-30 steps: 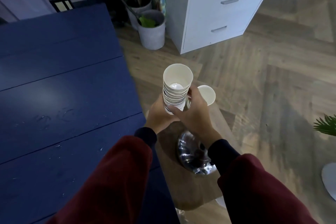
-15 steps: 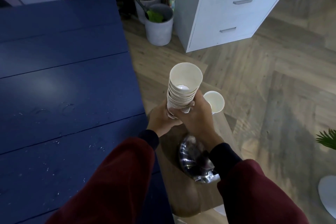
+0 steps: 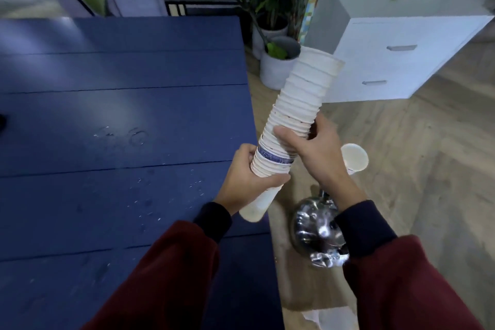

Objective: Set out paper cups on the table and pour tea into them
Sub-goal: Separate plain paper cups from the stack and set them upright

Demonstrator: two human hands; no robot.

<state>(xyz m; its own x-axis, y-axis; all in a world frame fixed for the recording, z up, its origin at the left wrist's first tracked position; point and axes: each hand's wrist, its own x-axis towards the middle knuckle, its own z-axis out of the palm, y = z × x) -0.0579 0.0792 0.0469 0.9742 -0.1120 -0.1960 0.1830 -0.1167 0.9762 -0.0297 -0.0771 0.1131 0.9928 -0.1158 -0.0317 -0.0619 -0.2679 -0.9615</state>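
Both grips hold the cup stack (image 3: pixel 300 104): your left hand (image 3: pixel 246 177) wraps its base, your right hand (image 3: pixel 316 153) curls round its middle. Its long axis slants up and right at the desk's (image 3: pixel 120 115) right edge; the desk lies to your left.

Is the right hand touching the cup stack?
Touching. The head view shows the right hand curled round the middle of the cup stack.

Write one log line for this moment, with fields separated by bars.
left hand: grips cup stack low | right hand: grips it mid | stack: tilted, held off table
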